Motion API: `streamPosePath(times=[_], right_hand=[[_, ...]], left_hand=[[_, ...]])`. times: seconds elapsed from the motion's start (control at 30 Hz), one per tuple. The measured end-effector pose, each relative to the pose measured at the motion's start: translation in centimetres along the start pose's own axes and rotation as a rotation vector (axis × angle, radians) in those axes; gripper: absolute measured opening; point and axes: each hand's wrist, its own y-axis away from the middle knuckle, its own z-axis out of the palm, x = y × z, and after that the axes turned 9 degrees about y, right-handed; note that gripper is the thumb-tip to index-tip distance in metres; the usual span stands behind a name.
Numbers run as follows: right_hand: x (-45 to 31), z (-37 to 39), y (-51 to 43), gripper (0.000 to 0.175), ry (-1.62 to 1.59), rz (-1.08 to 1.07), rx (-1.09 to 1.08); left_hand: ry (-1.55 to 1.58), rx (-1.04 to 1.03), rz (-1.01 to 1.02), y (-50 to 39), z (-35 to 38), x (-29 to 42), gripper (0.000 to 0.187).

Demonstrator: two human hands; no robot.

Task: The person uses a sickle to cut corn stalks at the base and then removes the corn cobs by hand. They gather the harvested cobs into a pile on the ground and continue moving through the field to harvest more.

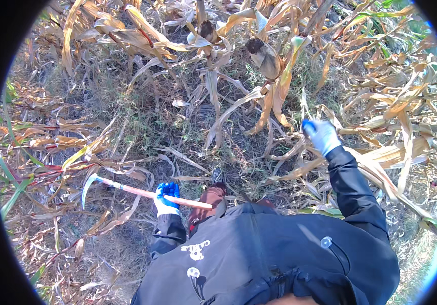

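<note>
My left hand (167, 198), in a white glove with blue-coated fingers, is closed around the wooden handle of a sickle (138, 190). The curved blade (85, 190) points out to the left, over dry corn leaves. At the right, my right hand (320, 134), gloved the same way, is beside dry corn leaves and a stalk; whether its fingers grip any of them cannot be told. Ahead of it, an ear of corn in its dry husk (266, 59) hangs on a plant with yellow-brown leaves.
Standing corn plants (138, 34) line the far side, with another husked ear (208, 32). Leaning stalks and leaves (394, 152) crowd the right, and dry corn leaves (66, 141) spread at the left. Grass and fallen leaves cover the ground (157, 114) before my shoe (207, 202).
</note>
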Motion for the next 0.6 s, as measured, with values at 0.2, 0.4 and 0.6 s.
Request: streamPosePath(times=[0.2, 0.4, 0.6], right_hand=[[5.9, -17.1, -2.6, 0.021, -1.195, 0.265, 0.855], [6.5, -7.3, 1.7, 0.024, -0.716, 0.477, 0.388], [7.6, -4.3, 5.8, 0.023, -0.164, 0.45, 0.382]], left_hand=[[0.034, 0.036, -0.073, 0.7, 1.0, -2.8, 0.015], [-0.027, -0.067, -0.203, 1.3, 0.8, -5.3, 0.01], [-0.107, -0.03, -0.183, 0.8, 0.7, -5.6, 0.011]])
